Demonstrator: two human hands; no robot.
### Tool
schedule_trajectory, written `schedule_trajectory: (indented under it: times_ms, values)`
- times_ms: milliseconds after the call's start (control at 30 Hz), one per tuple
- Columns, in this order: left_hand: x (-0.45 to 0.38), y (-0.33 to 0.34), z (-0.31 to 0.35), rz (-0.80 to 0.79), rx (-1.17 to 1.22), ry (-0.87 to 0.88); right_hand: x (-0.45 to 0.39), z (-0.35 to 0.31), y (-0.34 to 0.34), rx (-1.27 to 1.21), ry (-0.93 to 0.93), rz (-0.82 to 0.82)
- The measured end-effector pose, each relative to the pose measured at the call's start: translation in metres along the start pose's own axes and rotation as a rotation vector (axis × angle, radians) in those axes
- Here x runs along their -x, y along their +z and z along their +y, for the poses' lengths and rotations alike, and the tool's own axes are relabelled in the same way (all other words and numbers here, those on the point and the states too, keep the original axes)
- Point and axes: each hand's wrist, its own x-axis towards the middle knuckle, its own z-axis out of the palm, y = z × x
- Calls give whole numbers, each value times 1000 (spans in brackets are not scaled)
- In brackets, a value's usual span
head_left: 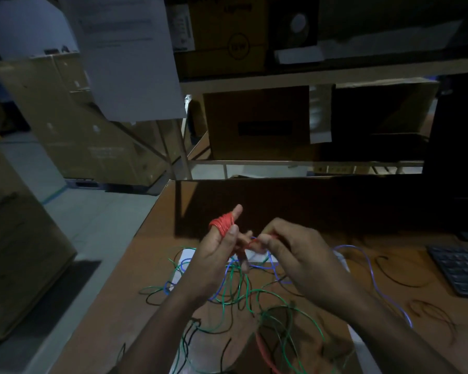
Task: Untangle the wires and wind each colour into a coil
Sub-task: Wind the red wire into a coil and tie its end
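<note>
Brown table (135, 271) under tangled wires (243, 298); both hands' fingers (265, 240) grip red wire (223, 225).

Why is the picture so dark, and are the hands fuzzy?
Head view: dim light, with a black shadow across the brown table; the right hand is slightly blurred; the red wire coil on the left hand stays bright; the shelves bend from the wide lens.

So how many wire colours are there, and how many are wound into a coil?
Red wire, with a red coil wound round the left hand's thumb: 1
Green wire, loose: 1
Blue wire, loose: 1
Black wire, loose: 1
Total: 4 colours, 1 coil begun. The right hand pinches the red strand.
</note>
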Motion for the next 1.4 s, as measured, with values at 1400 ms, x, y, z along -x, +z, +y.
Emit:
schedule_trajectory:
  times_ms: [1400]
  values:
    - [3,10,4,-109,268,-89,-27,5,-8,-175,23,170]
